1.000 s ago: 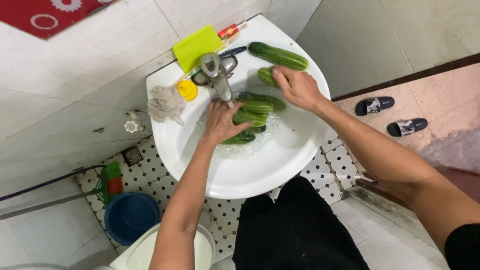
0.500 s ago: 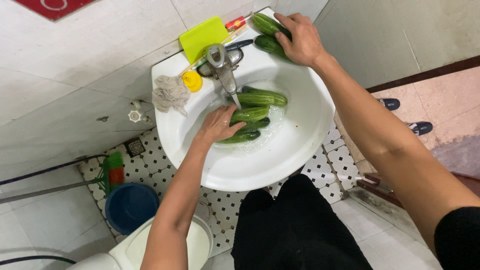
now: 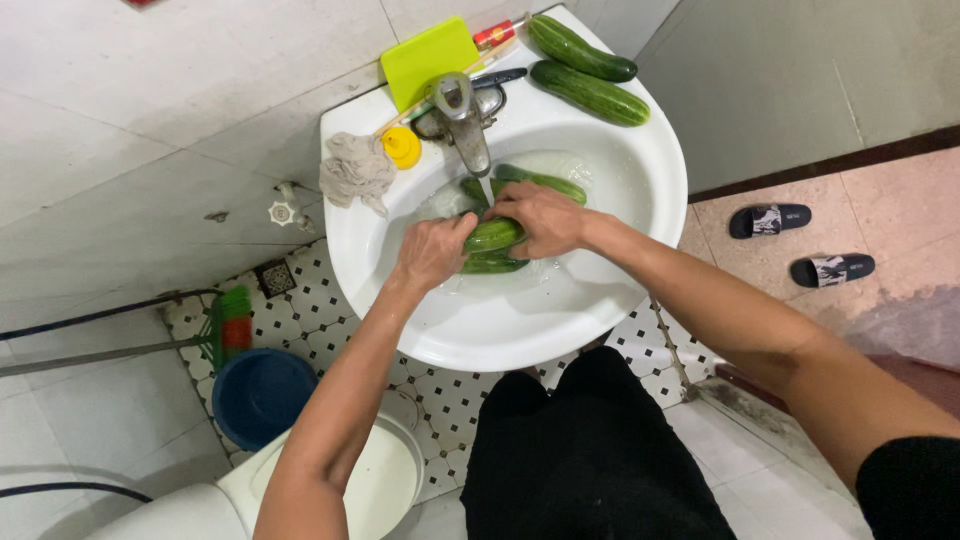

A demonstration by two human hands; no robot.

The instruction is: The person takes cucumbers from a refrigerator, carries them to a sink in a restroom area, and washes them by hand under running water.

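Hands: While water ran from the faucet, both hands were down in the sink, directly under the spout, closed from opposite ends on one cucumber.
Left hand: The left hand had its fingers curled around the cucumber's end on the wall side of the faucet stream.
Right hand: The right hand was clamped over the top of the same cucumber, on the side of the faucet toward the open floor.
Held cucumber: It lay just below the spout, wet, between the two hands.
Others in the basin: More cucumbers lay in the water around the held one, one beyond the right hand and one beneath it; how many in all could not be told.
Done, by the look of it: Two cucumbers on the rim lay behind and to the floor side of the faucet, out of the water and well apart from the hands, judged to be already rinsed.
Left, by the look of it: The held one and those in the basin appeared to be unfinished, so the washing seemed somewhere near its middle.
Beside the faucet: A yellow-green board stood behind it, a small yellow cap and a crumpled rag on its wall side.
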